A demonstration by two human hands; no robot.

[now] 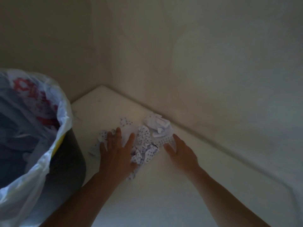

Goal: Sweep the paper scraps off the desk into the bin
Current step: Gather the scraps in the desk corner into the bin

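**Both hands flat around a heap of crumpled paper on a pale desk**

A smooth, matte, off-white desk [164, 190] fills the lower half of the view and meets plain pale walls in a corner at about 11 o'clock. On it lies a loose heap of torn and crumpled white paper scraps [147, 141], some printed with small dark dots, with a plain white crumpled wad [156, 124] at the heap's 1 o'clock edge, close to the wall.

The left hand [117, 153] lies palm down on the scraps, fingers spread wide; dotted pieces show past its fingertips at 12 o'clock and beside its thumb at 3 o'clock. The right hand [182, 153] rests at the heap's 4 o'clock side, fingers extended and slightly apart, their tips touching the nearest scraps. Neither hand pinches anything.

At 9 o'clock from the heap, just beside the desk edge, stands a dark round bin [68, 161] lined with a thin, glossy, wrinkled translucent white plastic bag [54, 125] bearing red print, its rim folded outward. The bin's contents are too blurred to tell.
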